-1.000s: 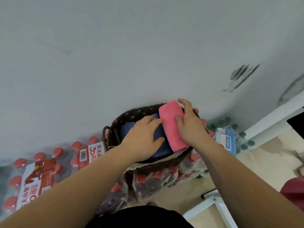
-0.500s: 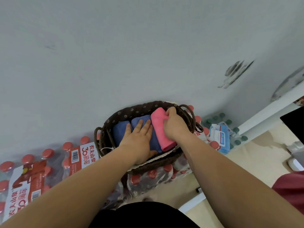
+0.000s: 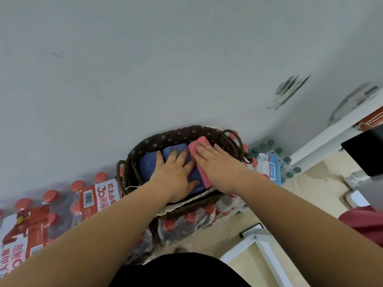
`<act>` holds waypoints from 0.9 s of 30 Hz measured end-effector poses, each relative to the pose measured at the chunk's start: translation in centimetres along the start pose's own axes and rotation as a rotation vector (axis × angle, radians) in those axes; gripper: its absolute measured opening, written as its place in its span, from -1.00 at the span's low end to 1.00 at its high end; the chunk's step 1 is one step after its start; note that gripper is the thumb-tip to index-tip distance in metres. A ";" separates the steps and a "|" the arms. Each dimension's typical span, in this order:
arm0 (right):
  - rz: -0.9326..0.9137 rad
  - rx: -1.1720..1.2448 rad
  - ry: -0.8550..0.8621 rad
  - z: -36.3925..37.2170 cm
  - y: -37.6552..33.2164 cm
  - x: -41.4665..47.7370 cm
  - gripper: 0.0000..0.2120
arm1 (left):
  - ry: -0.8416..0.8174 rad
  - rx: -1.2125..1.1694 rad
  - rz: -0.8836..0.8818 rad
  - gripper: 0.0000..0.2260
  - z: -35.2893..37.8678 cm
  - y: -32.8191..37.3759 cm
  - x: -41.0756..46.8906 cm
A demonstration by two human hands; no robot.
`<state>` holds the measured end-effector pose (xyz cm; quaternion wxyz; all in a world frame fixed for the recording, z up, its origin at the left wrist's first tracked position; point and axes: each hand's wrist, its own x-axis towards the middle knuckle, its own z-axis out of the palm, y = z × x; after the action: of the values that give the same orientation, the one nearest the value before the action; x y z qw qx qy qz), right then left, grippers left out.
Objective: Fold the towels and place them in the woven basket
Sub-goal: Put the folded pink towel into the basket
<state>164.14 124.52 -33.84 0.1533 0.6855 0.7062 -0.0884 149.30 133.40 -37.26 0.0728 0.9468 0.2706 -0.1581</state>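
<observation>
Pressing down with both, nothing clamped. Left grip laid flat on the two blue towels, fingers straight and spread. Right grip laid flat on the pink towel, fingers straight, close beside the left grip on its right. All three towels down inside the woven basket, side by side under the palms.

Could go wrong by pushing too hard. Below the grips, under the basket, only wrapped packs of bottles, bumpy and no flat bench, so could rock or tip toward the body. On lifting the right grip, could also spring back up or come unfolded, being squeezed between the blue ones and the basket wall. Better to lift slowly and straight up.

Hard to see: most of the pink towel, covered by the right grip. Also the basket floor and the folds underneath. Far right of the right grip, cut off by the edge, a bit of red cloth. Maybe another towel, cannot tell.
</observation>
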 end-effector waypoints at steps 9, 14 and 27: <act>0.157 0.370 -0.304 1.5 -0.4 3.4 -0.13 | -0.039 -0.007 -0.012 -0.28 0.8 -0.4 -0.3; 0.198 0.402 -0.337 2.1 -0.5 4.0 -0.13 | -0.068 0.002 -0.023 -0.23 0.9 -0.6 -0.3; 0.255 0.712 -0.170 0.3 -1.3 1.9 -0.16 | -0.028 -0.053 -0.032 -0.30 -0.3 0.5 0.1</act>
<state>162.89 126.14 -34.86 -0.0266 0.7683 0.5252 -0.3649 149.69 133.09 -37.00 0.0990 0.9378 0.2889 -0.1652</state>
